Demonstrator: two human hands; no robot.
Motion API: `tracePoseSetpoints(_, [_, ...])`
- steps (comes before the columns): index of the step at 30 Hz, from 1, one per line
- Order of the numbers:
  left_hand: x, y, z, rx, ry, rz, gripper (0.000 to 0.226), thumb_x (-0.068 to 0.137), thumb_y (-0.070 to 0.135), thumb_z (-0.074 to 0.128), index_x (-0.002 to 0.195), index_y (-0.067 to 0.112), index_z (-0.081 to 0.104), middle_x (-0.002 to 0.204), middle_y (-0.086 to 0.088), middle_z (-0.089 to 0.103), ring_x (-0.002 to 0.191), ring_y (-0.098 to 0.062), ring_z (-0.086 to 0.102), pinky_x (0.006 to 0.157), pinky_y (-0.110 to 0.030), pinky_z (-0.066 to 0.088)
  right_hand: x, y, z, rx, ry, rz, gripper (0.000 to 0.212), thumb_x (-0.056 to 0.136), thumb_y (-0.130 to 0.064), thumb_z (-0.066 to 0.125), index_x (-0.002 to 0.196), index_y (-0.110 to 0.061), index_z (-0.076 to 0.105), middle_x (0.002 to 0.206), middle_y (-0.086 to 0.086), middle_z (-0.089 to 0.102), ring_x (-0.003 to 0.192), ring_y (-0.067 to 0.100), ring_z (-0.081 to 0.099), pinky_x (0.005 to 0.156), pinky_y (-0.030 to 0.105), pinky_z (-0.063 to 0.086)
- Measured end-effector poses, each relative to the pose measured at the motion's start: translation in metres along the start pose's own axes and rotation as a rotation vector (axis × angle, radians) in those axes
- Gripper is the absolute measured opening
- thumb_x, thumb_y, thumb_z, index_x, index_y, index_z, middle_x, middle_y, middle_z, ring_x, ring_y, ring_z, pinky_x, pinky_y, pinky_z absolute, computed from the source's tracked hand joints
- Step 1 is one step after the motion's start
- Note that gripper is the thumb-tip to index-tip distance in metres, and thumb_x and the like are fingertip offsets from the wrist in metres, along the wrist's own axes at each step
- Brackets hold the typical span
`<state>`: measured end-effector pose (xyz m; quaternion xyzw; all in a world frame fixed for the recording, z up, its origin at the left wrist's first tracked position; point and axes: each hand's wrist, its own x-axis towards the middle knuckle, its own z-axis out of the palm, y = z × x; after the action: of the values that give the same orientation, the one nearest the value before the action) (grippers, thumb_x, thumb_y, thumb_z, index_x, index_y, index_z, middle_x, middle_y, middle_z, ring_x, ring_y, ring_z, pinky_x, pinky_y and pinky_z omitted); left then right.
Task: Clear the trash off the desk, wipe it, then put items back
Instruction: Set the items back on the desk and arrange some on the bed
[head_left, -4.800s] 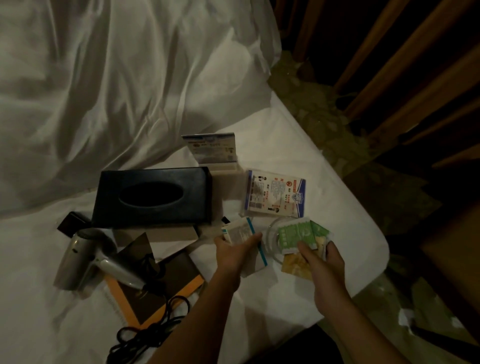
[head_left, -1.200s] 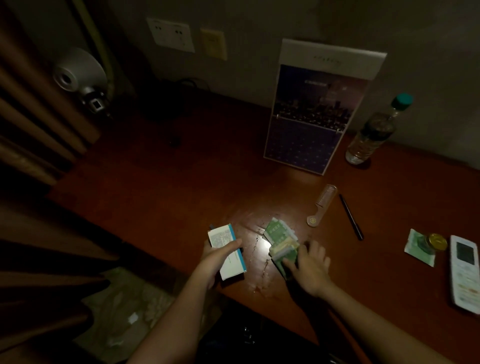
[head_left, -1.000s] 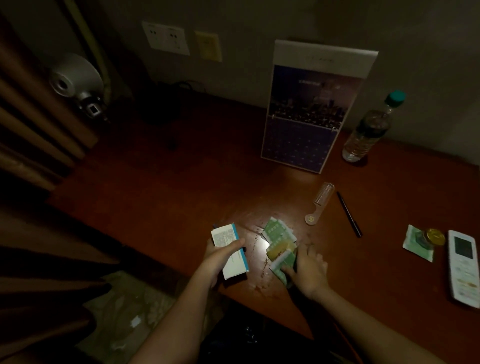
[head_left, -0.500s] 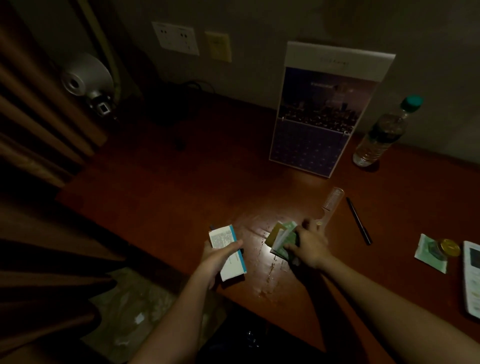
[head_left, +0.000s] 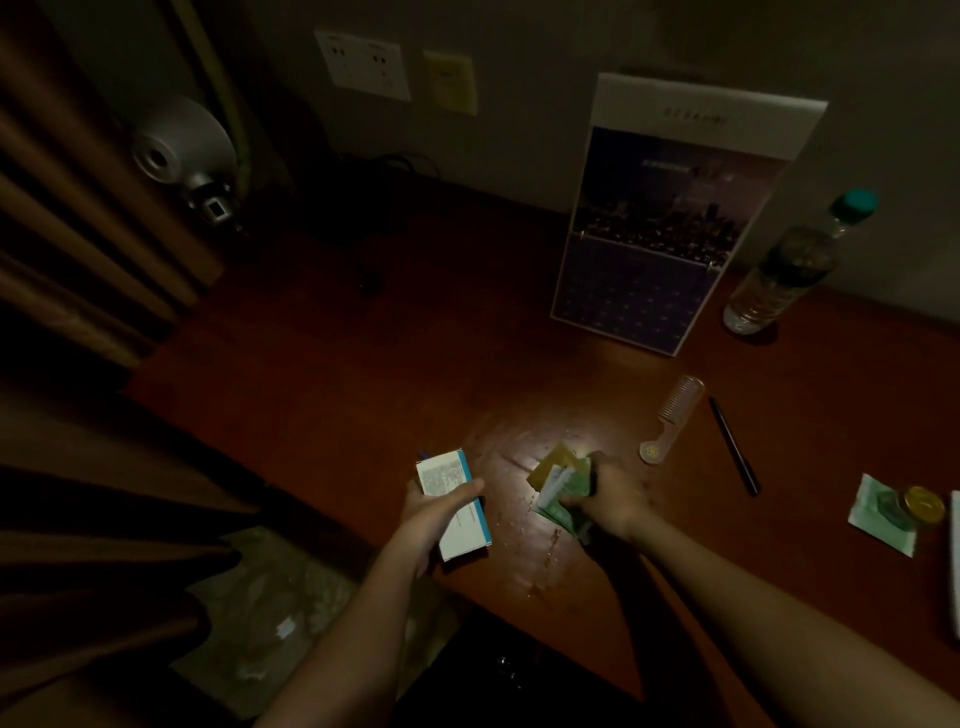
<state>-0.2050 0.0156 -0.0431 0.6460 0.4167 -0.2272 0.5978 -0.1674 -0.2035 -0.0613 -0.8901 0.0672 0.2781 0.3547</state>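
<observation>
Head camera looks down on a dark red-brown desk (head_left: 363, 395). At the near edge, the left hand (head_left: 431, 514) holds a white box (head_left: 441, 474) with a blue side, thumb across its top face. Just beside it, the right hand (head_left: 610, 499) grips a bundle of green and yellow packets (head_left: 563, 483) that touches the desk surface. The two hands are apart. Farther back a calendar (head_left: 670, 234) leans on the wall, with a water bottle (head_left: 784, 270) beside it. A comb (head_left: 672, 415) and a pen (head_left: 733, 447) lie near the right hand.

Dim light, wooden desk (head_left: 363, 395), wall sockets (head_left: 364, 65), curtain (head_left: 78, 244)
</observation>
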Motion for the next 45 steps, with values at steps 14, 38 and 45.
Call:
tracePoseSetpoints(14, [-0.008, 0.007, 0.019, 0.067, -0.073, 0.037, 0.079, 0.074, 0.03, 0.081, 0.137, 0.018, 0.036, 0.105, -0.006, 0.059, 0.086, -0.02, 0.062, 0.057, -0.029, 0.049, -0.064, 0.034, -0.012, 0.535, 0.153, -0.132, 0.043, 0.079, 0.012, 0.064, 0.105, -0.02, 0.051, 0.107, -0.005, 0.056, 0.095, 0.004, 0.055, 0.07, 0.007, 0.048])
tracePoseSetpoints(38, [-0.017, 0.007, 0.027, 0.122, -0.1, 0.083, 0.079, 0.076, 0.025, 0.079, 0.138, 0.014, 0.032, 0.094, 0.001, 0.055, 0.079, -0.014, 0.058, 0.054, -0.024, 0.045, -0.066, 0.034, -0.018, -0.615, 0.106, -0.187, 0.047, 0.089, -0.045, 0.056, 0.126, -0.022, 0.038, 0.118, 0.0, 0.055, 0.099, 0.017, 0.055, 0.069, 0.025, 0.044])
tracePoseSetpoints(45, [-0.016, 0.005, 0.027, 0.137, -0.097, 0.097, 0.076, 0.076, 0.026, 0.078, 0.137, 0.014, 0.033, 0.098, -0.001, 0.056, 0.081, -0.016, 0.059, 0.055, -0.025, 0.046, -0.075, 0.037, -0.014, -0.603, 0.124, -0.165, 0.047, 0.087, -0.042, 0.059, 0.124, -0.023, 0.039, 0.118, -0.003, 0.053, 0.101, 0.016, 0.053, 0.074, 0.027, 0.047])
